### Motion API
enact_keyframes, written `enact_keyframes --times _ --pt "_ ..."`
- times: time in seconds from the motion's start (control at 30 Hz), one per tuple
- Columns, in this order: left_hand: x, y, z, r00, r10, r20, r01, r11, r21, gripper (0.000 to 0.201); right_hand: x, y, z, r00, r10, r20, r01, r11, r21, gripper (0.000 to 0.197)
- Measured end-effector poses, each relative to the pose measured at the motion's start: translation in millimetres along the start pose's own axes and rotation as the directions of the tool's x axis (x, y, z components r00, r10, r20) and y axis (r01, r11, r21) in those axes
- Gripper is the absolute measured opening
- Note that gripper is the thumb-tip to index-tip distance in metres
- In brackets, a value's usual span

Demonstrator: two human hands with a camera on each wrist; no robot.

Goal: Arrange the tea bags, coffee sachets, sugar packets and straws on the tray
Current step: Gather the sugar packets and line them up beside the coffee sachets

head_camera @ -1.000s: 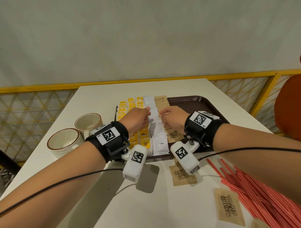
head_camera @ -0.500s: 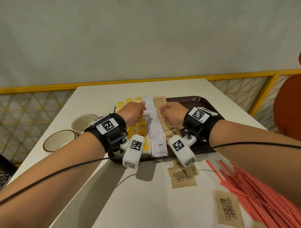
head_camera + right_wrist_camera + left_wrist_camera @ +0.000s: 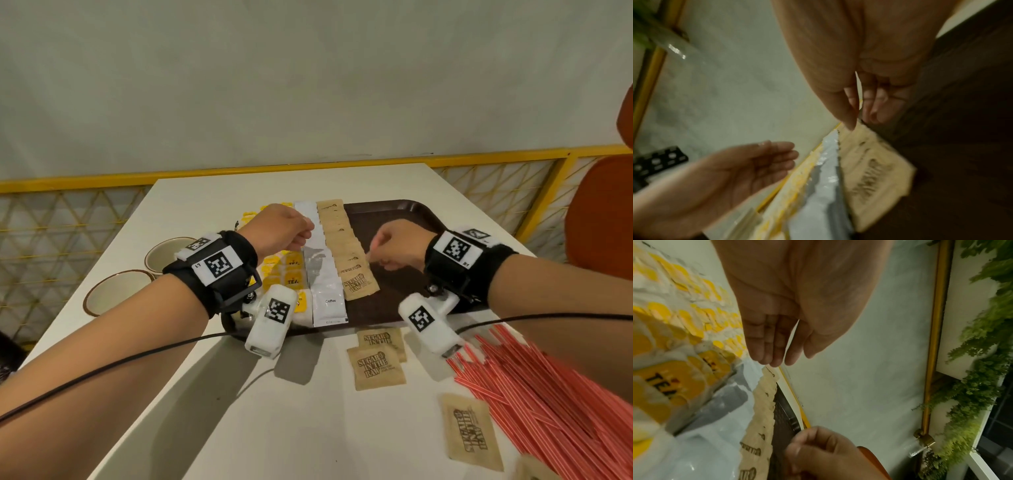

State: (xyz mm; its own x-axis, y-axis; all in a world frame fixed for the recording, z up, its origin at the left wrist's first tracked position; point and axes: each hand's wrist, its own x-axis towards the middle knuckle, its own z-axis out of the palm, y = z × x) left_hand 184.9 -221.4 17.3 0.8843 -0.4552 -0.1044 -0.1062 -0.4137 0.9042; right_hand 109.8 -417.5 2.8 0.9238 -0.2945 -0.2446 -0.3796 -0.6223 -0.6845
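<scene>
L hand & R hand loose, empty, flanking tray's sachet rows.

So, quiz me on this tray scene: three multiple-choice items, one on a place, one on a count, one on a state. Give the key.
1. Where do the red straws lie?
A. on the tray
B. on the floor
C. on the table, right of the tray

2. How many cups stand left of the tray?
A. two
B. one
C. four

3. The tray's right part is:
A. piled with packets
B. bare
C. under a cloth

Key: C, the straws fan over the white tabletop off the tray; A, two brown-rimmed cups show side by side; B, only dark tray surface shows there.
</scene>
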Motion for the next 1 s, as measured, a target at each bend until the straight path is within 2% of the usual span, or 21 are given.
enact_keyframes --times 0.1,0.27,0.67,1.0 --pt "-1 6 12 1.000 0.001 0.029 -0.003 0.997 0.072 0.023 -6 11 6 0.998 0.041 0.054 -0.037 0.997 -0.071 0.019" --pt "3 14 27 0.999 0.017 0.033 -0.023 0.984 0.178 0.022 -5 10 19 0.997 0.061 0.055 -0.060 0.998 -0.012 0.023" --pt "8 7 20 1.000 0.013 -0.024 -0.007 0.973 0.230 0.026 -1 18 20 0.992 0.117 0.053 -0.125 0.975 0.182 0.027" --pt "9 3 16 0.999 0.033 -0.020 -0.027 0.969 0.247 0.029 4 11 22 0.993 0.106 0.052 -0.113 0.984 0.138 0.022"
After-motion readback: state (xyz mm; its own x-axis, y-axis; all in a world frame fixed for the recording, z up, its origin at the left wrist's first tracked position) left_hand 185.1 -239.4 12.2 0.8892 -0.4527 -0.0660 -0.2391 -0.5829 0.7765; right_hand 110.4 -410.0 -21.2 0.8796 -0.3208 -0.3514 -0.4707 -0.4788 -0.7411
